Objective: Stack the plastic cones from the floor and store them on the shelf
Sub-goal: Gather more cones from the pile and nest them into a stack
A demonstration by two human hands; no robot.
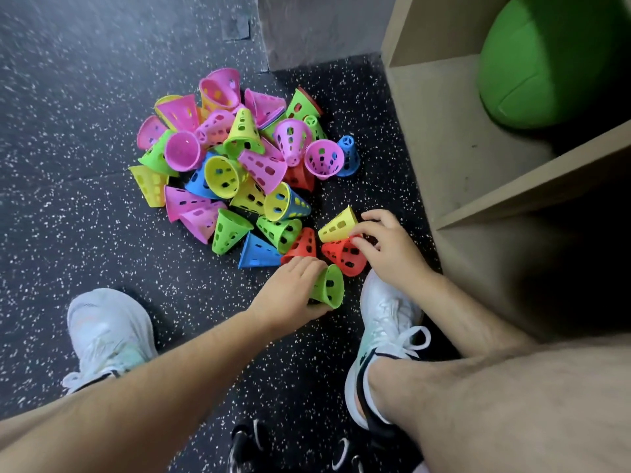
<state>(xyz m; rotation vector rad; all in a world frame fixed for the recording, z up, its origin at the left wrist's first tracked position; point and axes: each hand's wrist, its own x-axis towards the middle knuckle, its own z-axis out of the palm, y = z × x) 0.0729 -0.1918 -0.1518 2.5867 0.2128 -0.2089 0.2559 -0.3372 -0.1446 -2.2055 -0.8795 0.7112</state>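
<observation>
A white left shoe (109, 332) stands on the speckled floor (85, 199), on the near side of the pile (232, 158) and to its left. The pile is a loose heap of pink, yellow, green, blue and red perforated cones lying on their sides and pointing every way.

At the pile's near edge the left hand (290, 288) reaches in from the lower left, forearm stretched out, back of the hand up. Its fingers curl round the narrow end of a green cone (329, 285). This cone lies with its long axis running left to right, its wide mouth open to the right.

Just right of the pile's near edge, the right hand (392, 247) comes in from the right with the wrist bent. Thumb and curled fingers pinch the wide end of a yellow cone (338, 225). Its long axis is tilted, narrow tip pointing left at the pile. It sits on a red cone (343, 256) whose mouth faces the camera.

The right shoe (386, 322) is near the red cone. Well right of the pile stands the wooden shelf (478, 199), with a green ball (553, 59) in its upper compartment.
</observation>
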